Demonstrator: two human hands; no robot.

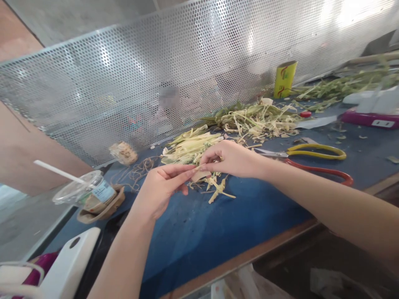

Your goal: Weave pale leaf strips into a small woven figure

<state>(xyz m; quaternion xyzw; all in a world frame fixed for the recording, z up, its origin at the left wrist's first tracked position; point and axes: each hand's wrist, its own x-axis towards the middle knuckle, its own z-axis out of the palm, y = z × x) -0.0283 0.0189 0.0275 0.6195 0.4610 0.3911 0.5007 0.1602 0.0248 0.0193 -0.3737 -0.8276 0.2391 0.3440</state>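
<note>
My left hand (165, 185) and my right hand (229, 160) meet above the blue table, both closed. Between their fingertips is a small pale leaf strip (201, 173), pinched from both sides. Just below it lies a pale yellow woven leaf piece (219, 189) with pointed ends. Behind the hands sits a bundle of pale yellow-green leaf strips (193, 145), partly covered by my right hand. Scissors (280, 154) with one yellow and one red handle lie open beyond my right forearm.
Leaf scraps (262, 118) pile up along the perforated metal screen (140, 83). At the left are twine (141, 170) and a plastic cup (96, 189) with a straw. A yellow can (284, 79), a purple-and-white power strip (370, 119) and the table's front edge (243, 257) also show.
</note>
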